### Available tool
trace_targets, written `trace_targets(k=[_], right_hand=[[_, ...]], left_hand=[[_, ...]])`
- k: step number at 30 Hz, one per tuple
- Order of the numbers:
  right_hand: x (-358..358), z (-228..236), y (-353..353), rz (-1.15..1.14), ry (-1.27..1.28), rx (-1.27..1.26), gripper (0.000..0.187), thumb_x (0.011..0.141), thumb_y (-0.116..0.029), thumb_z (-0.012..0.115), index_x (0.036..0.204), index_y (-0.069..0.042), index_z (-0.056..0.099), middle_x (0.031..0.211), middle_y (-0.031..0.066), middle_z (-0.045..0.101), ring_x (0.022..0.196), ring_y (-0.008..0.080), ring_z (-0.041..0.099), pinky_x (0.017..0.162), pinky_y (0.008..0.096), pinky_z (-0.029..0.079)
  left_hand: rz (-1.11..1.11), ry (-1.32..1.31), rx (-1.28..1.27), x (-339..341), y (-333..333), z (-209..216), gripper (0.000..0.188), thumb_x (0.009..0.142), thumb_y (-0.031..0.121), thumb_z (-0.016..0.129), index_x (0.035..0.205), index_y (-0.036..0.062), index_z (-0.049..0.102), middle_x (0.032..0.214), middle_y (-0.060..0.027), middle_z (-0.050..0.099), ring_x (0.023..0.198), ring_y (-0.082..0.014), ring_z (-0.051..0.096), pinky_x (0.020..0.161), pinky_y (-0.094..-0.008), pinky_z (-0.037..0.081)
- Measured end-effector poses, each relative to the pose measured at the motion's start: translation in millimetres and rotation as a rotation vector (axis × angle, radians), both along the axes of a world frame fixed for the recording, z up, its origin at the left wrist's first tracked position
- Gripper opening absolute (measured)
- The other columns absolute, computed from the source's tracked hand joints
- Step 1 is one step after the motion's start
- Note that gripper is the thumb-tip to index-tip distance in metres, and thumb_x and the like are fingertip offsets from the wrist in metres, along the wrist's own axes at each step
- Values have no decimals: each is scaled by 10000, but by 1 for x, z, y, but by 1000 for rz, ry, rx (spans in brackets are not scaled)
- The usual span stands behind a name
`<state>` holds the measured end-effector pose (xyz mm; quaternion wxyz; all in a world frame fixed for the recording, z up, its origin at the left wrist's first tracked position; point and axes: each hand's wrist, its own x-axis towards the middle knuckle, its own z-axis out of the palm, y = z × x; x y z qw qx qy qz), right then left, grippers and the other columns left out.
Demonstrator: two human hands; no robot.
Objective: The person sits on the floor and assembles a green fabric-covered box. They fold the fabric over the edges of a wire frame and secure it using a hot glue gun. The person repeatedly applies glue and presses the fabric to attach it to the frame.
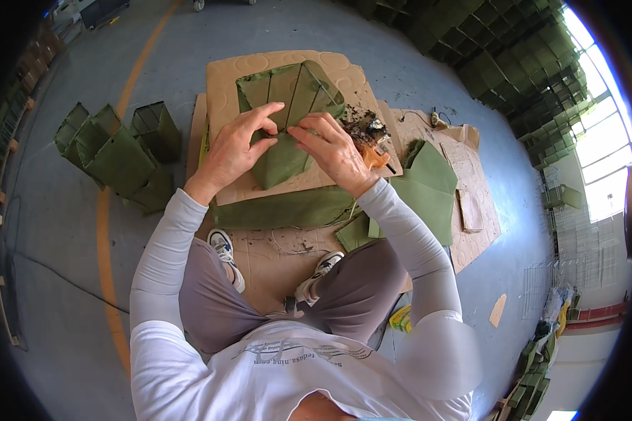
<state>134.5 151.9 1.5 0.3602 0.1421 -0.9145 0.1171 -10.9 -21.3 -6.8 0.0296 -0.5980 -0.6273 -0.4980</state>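
A green fabric box with a wire frame (282, 168) lies tilted on the cardboard-topped work surface before me, and its open end faces away. My left hand (235, 149) is at the box's near part, its thumb and forefinger spread apart with nothing visible between them. My right hand (333, 149) comes in from the other side. Its thumb and forefinger are pinched together at the middle of the box, by a dark wire or seam; whatever is in the pinch is too small to make out.
Small dark bits (364, 126) and an orange item (373, 157) lie right of the box. Flat green panels (428, 193) rest on cardboard at the right. Several finished-looking green boxes (119, 160) stand on the floor at left. Stacked green boxes (505, 63) line the far right.
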Motion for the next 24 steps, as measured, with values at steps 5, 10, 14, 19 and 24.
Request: trace_targets(k=[5,10,14,19,24], right_hand=[[-15,-14,4,-12,-33,-193,227,764,38,736,981,-18,697,980,96,621,898,284,606,735,378,525],[-19,6,3,34,-210,-326,124,798,31,706,919,11,690,896,129,657,808,304,624,685,392,513],[-24,19,15,-39,-481,-381,130,868,-69,703,974,5,713,848,131,718,707,246,668,680,344,517],[-36,32,26,-87,-669,-523,171,898,-85,688,1039,5,723,901,95,751,778,105,658,696,288,516],[0,27,2,-286,24,-558,196,873,-20,681,1065,10,708,987,145,715,874,263,697,768,333,541]], left_hand=[[124,187,179,16,9,-15,496,794,-60,727,1258,59,596,944,-113,693,881,-245,696,777,-364,561],[222,213,191,23,14,-18,429,782,-65,732,1186,44,638,926,-120,686,792,-247,693,698,-363,557],[229,45,74,29,18,-9,406,786,-56,729,1172,30,638,860,-132,678,730,-271,676,651,-377,533],[255,-11,59,28,18,-5,383,807,-39,722,1175,24,640,819,-156,675,721,-298,679,656,-389,532],[305,167,338,33,23,-13,377,825,-25,722,1192,19,645,902,-149,702,854,-303,694,761,-403,549]])
